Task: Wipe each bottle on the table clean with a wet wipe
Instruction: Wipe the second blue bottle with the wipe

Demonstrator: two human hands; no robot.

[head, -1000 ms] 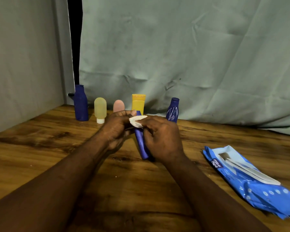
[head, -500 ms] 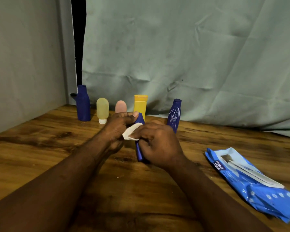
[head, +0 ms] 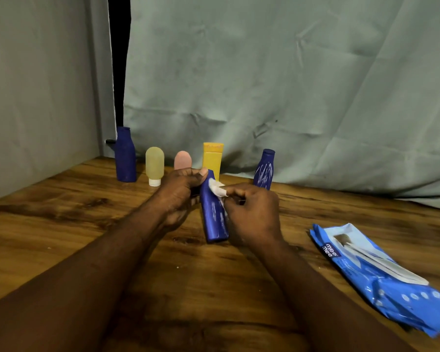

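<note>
While one bottle (head: 214,217) is in hand, five more stand in a row at the back of the table (head: 61,224): navy bottle (head: 125,156), green bottle (head: 154,163), pink bottle (head: 183,160), yellow tube (head: 213,157), streaked bottle (head: 264,171). Progress, as judged: wiping of the held bottle is under way. The white marks on the streaked bottle suggest it is not yet cleaned; whether the other four are done cannot be told. Pack (head: 381,280) lies open at right, well apart from the hands. Left hand (head: 181,196) has its fingers curled round the bottle's upper part, thumb up near the top — a firm grip. Right hand (head: 252,214) pinches the wipe (head: 217,188) between thumb and forefinger, pressing it to the bottle's upper face; the remaining fingers are curled in. The bottle sits mid-table, tilted, top end away — whether its base touches the wood cannot be told.
</note>
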